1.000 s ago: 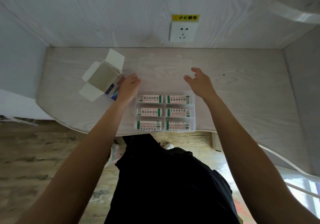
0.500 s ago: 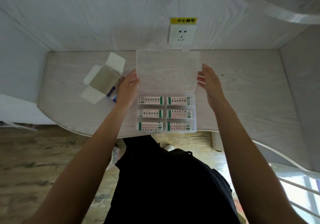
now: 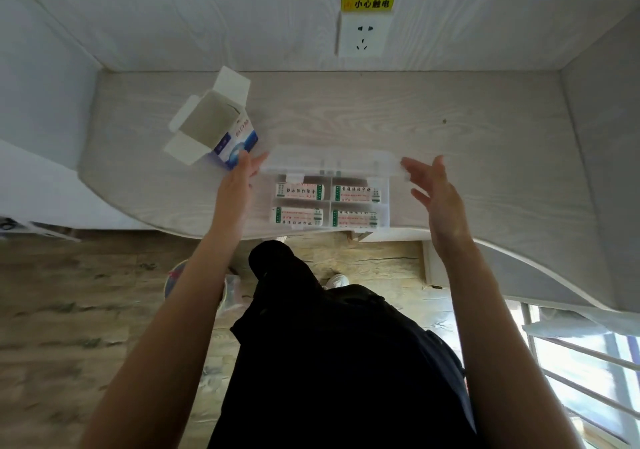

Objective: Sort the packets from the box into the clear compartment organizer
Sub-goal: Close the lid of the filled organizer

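The clear compartment organizer (image 3: 382, 202) sits at the near edge of the counter (image 3: 485, 157), right in front of me. Its see-through lid (image 3: 332, 164) is tipped forward over the far row of compartments, roughly half closed, so I cannot tell what lies under it. In the four compartments I can see, each holds one packet lying flat: a packet (image 3: 300, 190) in the middle left cell, a second packet (image 3: 357, 194) in the middle right cell, a third packet (image 3: 298, 215) in the near left cell and a fourth packet (image 3: 355, 218) in the near right cell. All are white with a green band and red print, and each fills its cell lengthwise.

My left hand (image 3: 239, 180) is at the lid's left end, fingers straight, fingertips touching or just beside its corner; it grips nothing. My right hand (image 3: 434, 190) is spread and relaxed just beside the lid's right end, and blur hides whether it touches.

The box (image 3: 216, 124) stands on the counter to the left, beyond the organizer and just past my left fingertips. Its flaps are open, it tilts toward me, and the inside that shows is bare card. Its side is blue and white.

A wall socket (image 3: 363, 34) with a yellow label (image 3: 367, 4) sits on the back wall.
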Tool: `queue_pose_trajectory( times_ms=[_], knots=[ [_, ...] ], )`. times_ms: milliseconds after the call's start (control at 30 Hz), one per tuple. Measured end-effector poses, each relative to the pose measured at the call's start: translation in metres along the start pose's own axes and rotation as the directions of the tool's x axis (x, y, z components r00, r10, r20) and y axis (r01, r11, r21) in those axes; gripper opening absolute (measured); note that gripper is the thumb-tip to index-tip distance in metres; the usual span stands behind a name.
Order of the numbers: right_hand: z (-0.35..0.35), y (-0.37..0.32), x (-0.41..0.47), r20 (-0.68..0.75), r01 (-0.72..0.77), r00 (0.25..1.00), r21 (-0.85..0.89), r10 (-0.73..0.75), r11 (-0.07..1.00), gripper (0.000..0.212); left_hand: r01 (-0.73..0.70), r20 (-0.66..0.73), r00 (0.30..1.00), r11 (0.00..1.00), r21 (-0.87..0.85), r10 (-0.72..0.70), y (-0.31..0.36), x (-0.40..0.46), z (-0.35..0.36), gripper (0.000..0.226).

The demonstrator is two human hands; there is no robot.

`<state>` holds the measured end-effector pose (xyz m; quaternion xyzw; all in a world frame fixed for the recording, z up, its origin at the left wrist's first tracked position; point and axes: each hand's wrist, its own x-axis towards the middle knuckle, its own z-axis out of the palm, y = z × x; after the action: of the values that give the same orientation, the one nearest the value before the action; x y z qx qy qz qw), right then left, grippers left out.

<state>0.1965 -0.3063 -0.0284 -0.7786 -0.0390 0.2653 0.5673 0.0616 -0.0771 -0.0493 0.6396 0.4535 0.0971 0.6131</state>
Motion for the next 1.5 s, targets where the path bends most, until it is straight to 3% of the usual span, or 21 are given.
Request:
queue_pose_trajectory(
  times_ms=[133,233,367,667,800,900,1000,1133,1300,1500],
  knots=[
    [0.004,0.017,-0.009,0.023,-0.009,1.000,-0.084,0.011,0.996,0.054,-0.049,0.066,0.997,0.990,0.134,0.041,-0.007,-0.016,0.000,0.046],
    [0.009,0.028,-0.014,0.041,-0.016,0.999,-0.157,0.023,0.987,0.049,-0.009,0.099,0.995,0.991,0.136,-0.005,-0.015,-0.021,-0.001,0.047],
    [0.015,0.037,-0.019,0.062,0.015,0.998,-0.250,0.000,0.968,0.046,-0.054,0.072,0.997,0.958,0.281,0.036,-0.027,-0.022,0.002,0.045],
    [0.018,0.048,-0.019,0.097,0.031,0.995,-0.287,-0.004,0.957,0.043,-0.204,0.214,0.968,0.902,0.380,0.129,-0.035,-0.025,-0.001,0.016],
    [0.017,0.055,-0.020,0.110,0.071,0.993,-0.308,-0.039,0.949,0.053,-0.200,0.243,0.964,0.889,0.412,0.105,-0.039,-0.025,-0.004,0.039],
    [0.018,0.058,-0.019,0.114,0.107,0.991,-0.341,-0.071,0.934,0.062,-0.188,0.244,0.964,0.914,0.361,0.102,-0.037,-0.028,-0.002,0.028],
    [0.022,0.060,-0.021,0.088,0.112,0.992,-0.333,-0.087,0.936,0.068,-0.149,0.208,0.974,0.945,0.290,0.090,-0.037,-0.030,0.002,0.043],
    [0.030,0.061,-0.023,0.040,0.117,0.993,-0.352,-0.109,0.929,0.072,-0.155,0.201,0.975,0.944,0.292,0.098,-0.041,-0.030,0.004,0.040],
    [0.036,0.062,-0.025,-0.015,0.108,0.993,-0.332,-0.120,0.937,0.069,-0.204,0.163,0.974,0.917,0.343,0.156,-0.046,-0.030,0.004,0.024],
    [0.038,0.063,-0.023,-0.072,0.112,0.987,-0.332,-0.144,0.937,0.063,-0.175,0.063,0.984,0.949,0.263,0.164,-0.049,-0.035,0.010,0.036]
  ],
)
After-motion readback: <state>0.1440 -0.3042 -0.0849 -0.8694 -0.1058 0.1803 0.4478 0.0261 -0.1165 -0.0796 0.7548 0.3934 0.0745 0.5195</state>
